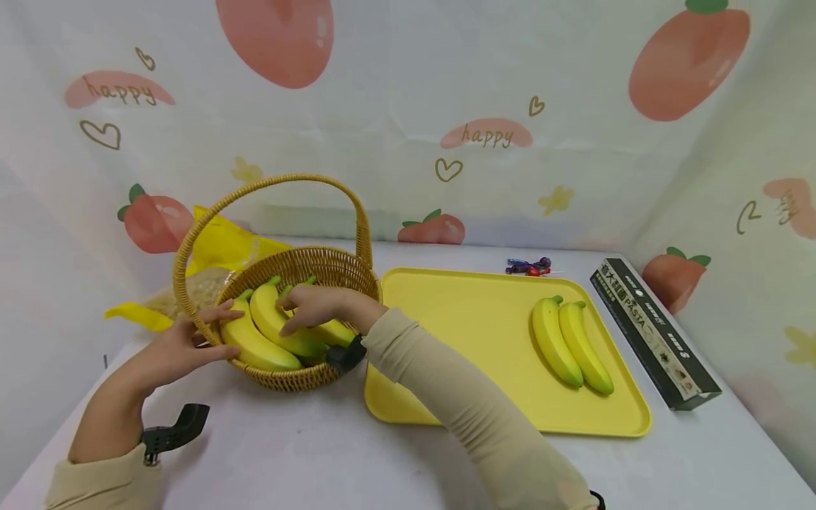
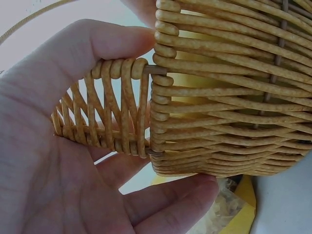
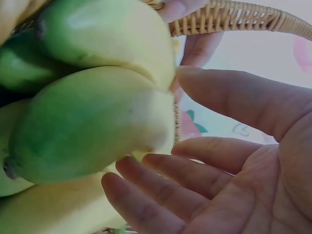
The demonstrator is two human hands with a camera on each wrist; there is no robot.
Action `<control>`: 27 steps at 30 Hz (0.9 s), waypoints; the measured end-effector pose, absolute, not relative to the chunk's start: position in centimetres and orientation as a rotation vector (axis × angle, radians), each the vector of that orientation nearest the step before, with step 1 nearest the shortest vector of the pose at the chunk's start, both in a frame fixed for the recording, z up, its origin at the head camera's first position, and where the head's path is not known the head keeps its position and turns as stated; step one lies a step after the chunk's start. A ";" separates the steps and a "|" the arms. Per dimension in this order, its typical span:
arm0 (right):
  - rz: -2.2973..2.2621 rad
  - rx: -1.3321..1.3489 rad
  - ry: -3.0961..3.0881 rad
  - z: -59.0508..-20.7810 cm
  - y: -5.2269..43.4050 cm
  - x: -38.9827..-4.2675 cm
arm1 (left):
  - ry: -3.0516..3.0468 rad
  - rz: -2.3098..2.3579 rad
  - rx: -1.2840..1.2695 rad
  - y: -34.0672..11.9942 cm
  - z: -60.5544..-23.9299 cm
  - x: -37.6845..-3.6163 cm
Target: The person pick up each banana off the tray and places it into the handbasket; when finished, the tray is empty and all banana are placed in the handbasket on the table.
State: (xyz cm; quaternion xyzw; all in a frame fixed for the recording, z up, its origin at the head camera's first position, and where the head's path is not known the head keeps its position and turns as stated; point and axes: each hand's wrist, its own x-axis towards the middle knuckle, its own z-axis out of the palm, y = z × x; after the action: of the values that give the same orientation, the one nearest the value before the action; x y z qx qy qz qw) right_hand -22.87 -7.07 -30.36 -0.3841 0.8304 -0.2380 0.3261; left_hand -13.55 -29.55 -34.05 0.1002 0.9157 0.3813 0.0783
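Note:
A wicker basket (image 1: 287, 382) with a tall arched handle stands at the left and holds several yellow bananas (image 1: 255, 346) with greenish tips. My left hand (image 1: 175, 348) grips the basket at the handle's base; in the left wrist view its thumb and fingers lie on either side of the woven handle (image 2: 114, 105). Over the basket reaches my right hand (image 1: 325, 304), among the bananas. The right wrist view shows its fingers spread and loosely bent, with thumb tip and fingertips right at the end of a banana (image 3: 87, 122).
Right of the basket lies a yellow tray (image 1: 452, 326) bearing two bananas (image 1: 574, 347). A black pasta box (image 1: 656, 333) lies beyond its right edge, and small wrapped lollipops (image 1: 532, 268) sit behind it. Behind the basket is a yellow bag (image 1: 223, 244). A printed cloth hangs at the back.

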 end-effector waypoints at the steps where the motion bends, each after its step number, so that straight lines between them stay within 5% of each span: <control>1: -0.628 -1.007 2.178 -30.3 -7.0 -22.8 | 2.740 1.143 0.303 -29.5 -34.1 -13.6; 15: -0.724 -1.052 2.167 -28.9 -3.6 -22.2 | 2.763 1.166 0.351 -29.5 -34.1 -13.6; 27: -1.067 -1.032 2.254 -30.3 4.3 -21.8 | 2.738 1.174 0.338 -29.5 -34.1 -13.7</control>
State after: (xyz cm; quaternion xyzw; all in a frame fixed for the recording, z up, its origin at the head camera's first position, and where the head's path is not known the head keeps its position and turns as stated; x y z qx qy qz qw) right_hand -21.81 4.27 -30.31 -0.3730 0.8147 -0.3857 0.2197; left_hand -13.68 -29.53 -34.11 0.1125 0.9109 0.3904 0.0717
